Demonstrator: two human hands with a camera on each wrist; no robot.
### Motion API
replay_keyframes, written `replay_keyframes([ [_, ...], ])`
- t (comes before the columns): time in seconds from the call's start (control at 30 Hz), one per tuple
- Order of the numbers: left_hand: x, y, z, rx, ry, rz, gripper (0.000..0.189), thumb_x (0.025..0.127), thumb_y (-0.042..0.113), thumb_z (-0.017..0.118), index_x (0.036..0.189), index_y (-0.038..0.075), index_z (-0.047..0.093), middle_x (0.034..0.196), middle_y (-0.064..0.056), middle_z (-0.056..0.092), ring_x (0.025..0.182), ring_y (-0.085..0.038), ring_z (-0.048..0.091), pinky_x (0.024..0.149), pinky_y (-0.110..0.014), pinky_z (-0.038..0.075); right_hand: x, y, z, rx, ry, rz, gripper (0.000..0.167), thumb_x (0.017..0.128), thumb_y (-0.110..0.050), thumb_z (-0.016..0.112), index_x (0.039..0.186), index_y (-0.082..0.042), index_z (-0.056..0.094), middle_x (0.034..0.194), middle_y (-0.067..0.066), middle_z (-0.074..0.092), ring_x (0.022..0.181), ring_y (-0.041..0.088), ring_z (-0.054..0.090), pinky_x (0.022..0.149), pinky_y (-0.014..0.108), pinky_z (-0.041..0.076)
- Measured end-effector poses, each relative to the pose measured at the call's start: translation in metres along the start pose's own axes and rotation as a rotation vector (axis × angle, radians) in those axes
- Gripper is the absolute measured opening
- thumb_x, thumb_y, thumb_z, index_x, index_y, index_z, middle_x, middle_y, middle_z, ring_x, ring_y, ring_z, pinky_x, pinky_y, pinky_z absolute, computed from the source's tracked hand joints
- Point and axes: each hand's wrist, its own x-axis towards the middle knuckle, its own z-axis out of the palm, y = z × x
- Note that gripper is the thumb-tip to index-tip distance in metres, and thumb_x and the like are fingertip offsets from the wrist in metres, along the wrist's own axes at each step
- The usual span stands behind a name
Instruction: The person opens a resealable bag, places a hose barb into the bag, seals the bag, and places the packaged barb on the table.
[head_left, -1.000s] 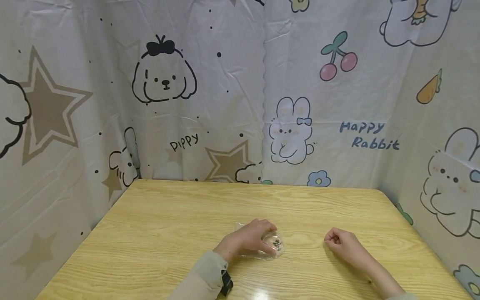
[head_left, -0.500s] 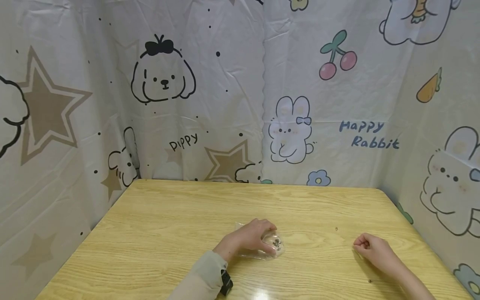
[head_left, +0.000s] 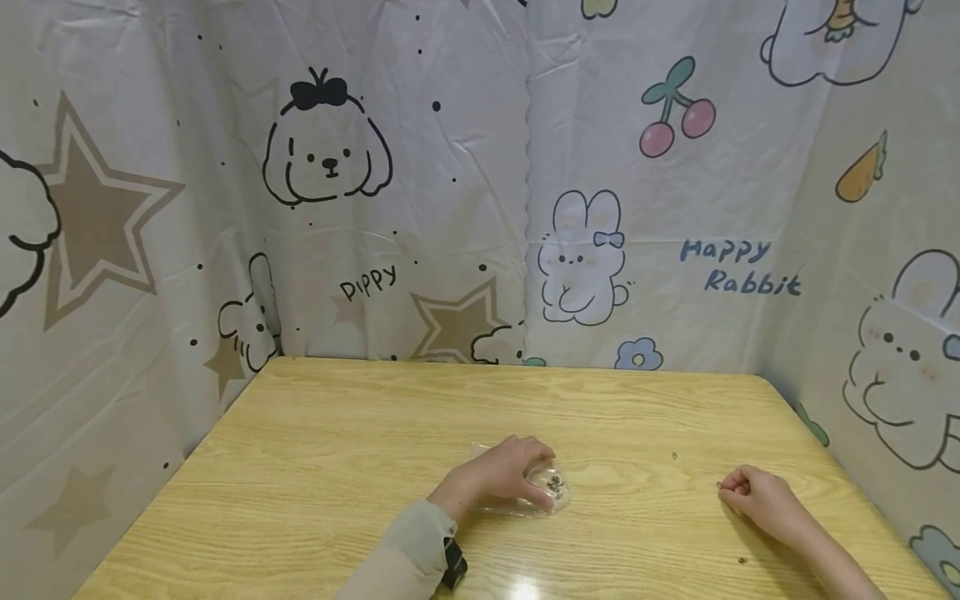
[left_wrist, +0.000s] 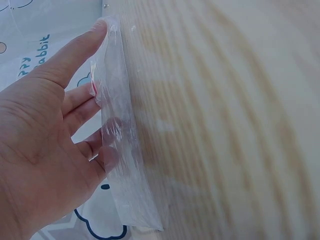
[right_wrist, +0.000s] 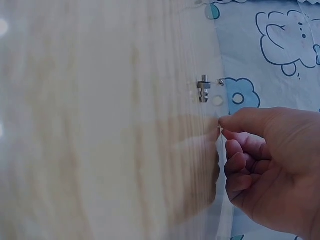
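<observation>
My left hand (head_left: 504, 473) rests on a clear plastic bag (head_left: 487, 506) lying on the table, thumb and fingers spread over it. Several tiny dark metal pieces (head_left: 554, 484) lie at the bag's right end. In the left wrist view, the straight thumb and the fingertips touch the bag's film (left_wrist: 117, 90). To the right, my right hand (head_left: 767, 498) pinches a tiny reddish-gold piece (head_left: 719, 485) between thumb and forefinger, its other fingers curled. The piece is too small to tell its kind.
A tiny ring-like thing (head_left: 673, 457) lies on the wood-grain table (head_left: 360, 433), left of and beyond my right hand. Nearer the front is a small metal part (head_left: 742, 561), possibly the one in the right wrist view. A printed curtain (head_left: 465, 167) surrounds the table.
My right hand has moved right and slightly towards me, uncovering the ring-like thing on the table. The tiny piece now shows at its fingertips. My left hand and the bag have stayed put.
</observation>
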Motion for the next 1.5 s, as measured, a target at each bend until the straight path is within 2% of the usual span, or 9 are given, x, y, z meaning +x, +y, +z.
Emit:
replay_keyframes([
  [0.47,0.003,0.002,-0.001,0.023,0.006,0.009,0.07,0.078,0.045,0.079,0.137,0.017,0.053,0.139,0.004,0.056,0.126,-0.014,0.049,0.11,-0.027,0.04,0.011,0.002,-0.003,0.011,-0.023,-0.005,0.012,0.088,-0.008,0.063,0.089,0.004,0.064,0.08,0.003,0.063,0.068,0.001,0.045,0.06,0.019,0.04],
  [0.97,0.003,0.001,-0.001,0.019,-0.002,0.006,0.07,0.078,0.044,0.079,0.137,0.017,0.053,0.14,0.004,0.055,0.127,-0.014,0.049,0.111,-0.027,0.04,0.01,0.003,-0.002,0.024,-0.086,-0.036,0.011,0.092,-0.007,0.058,0.089,0.003,0.063,0.082,0.003,0.063,0.067,0.001,0.043,0.061,0.019,0.039],
  [1.23,0.001,0.002,0.0,0.036,-0.001,-0.001,0.069,0.079,0.045,0.078,0.137,0.018,0.053,0.14,0.004,0.055,0.128,-0.014,0.049,0.111,-0.028,0.04,0.006,0.001,0.001,0.106,-0.07,-0.044,0.014,0.095,-0.01,0.061,0.094,0.003,0.064,0.084,0.003,0.062,0.068,-0.003,0.042,0.061,0.018,0.04],
  [1.5,0.001,0.001,0.0,0.042,0.004,0.003,0.07,0.078,0.045,0.079,0.137,0.019,0.053,0.139,0.004,0.056,0.127,-0.014,0.049,0.11,-0.027,0.04,0.003,-0.018,0.005,0.217,-0.05,-0.098,0.014,0.094,-0.009,0.062,0.096,0.005,0.064,0.087,0.005,0.064,0.071,-0.006,0.044,0.063,0.017,0.044],
])
